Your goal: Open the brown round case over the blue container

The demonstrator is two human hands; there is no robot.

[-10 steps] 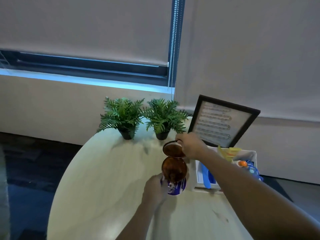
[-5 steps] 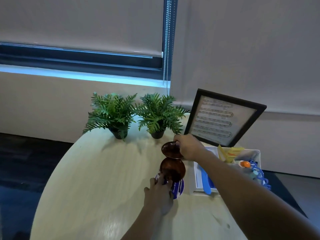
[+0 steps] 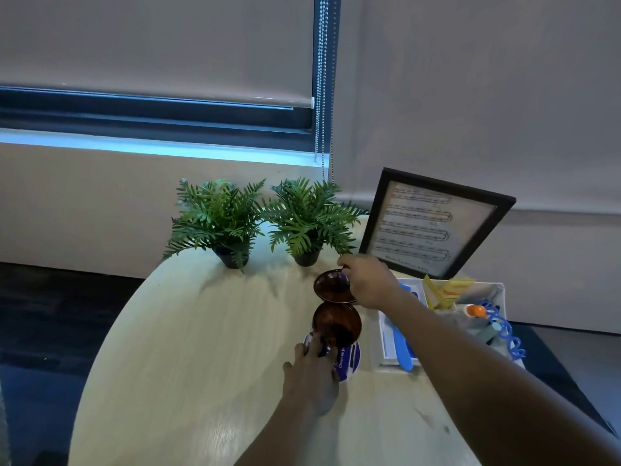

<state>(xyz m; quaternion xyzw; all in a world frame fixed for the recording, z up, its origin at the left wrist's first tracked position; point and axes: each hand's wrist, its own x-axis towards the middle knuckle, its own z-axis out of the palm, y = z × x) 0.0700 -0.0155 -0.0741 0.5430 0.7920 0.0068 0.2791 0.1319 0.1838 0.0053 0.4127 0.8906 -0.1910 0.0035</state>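
Note:
The brown round case lies open on top of the blue and white container in the middle of the round table. Its lid is swung back on the far side, hinged to the lower half. My right hand grips the lid's far right rim. My left hand rests against the container and the case's near edge, with fingers curled around them. The inside of the case looks dark brown; I cannot tell what it holds.
Two small potted ferns stand at the table's far edge. A black picture frame leans at the back right. A white tray with a blue tool, yellow papers and blue coils sits right of the container.
The view has shifted slightly. My left hand has slid lower along the container's side. The lid stays swung back in my right hand.

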